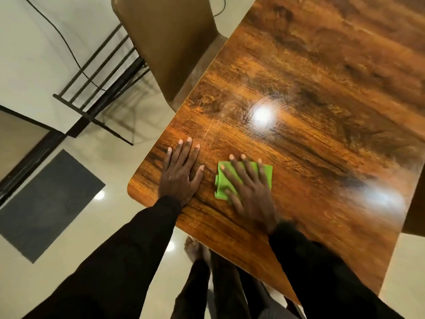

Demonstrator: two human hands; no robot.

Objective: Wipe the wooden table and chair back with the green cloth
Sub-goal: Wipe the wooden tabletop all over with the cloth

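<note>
1. The green cloth [245, 178] is pressed flat on the wooden desk [310, 111], low and centre in the frame, under the spread fingers of the right hand [249, 192].
2. The left hand [180, 173] is laid flat, fingers straight, just left of the cloth, apart from it.
3. The chair back [170, 42] is seen at upper centre, against the desk edge.

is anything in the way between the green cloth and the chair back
Nothing visible. The right hand presses the green cloth on the wooden table; only bare tabletop lies between it and the chair back. The left hand rests flat beside the cloth, off that path.
</note>
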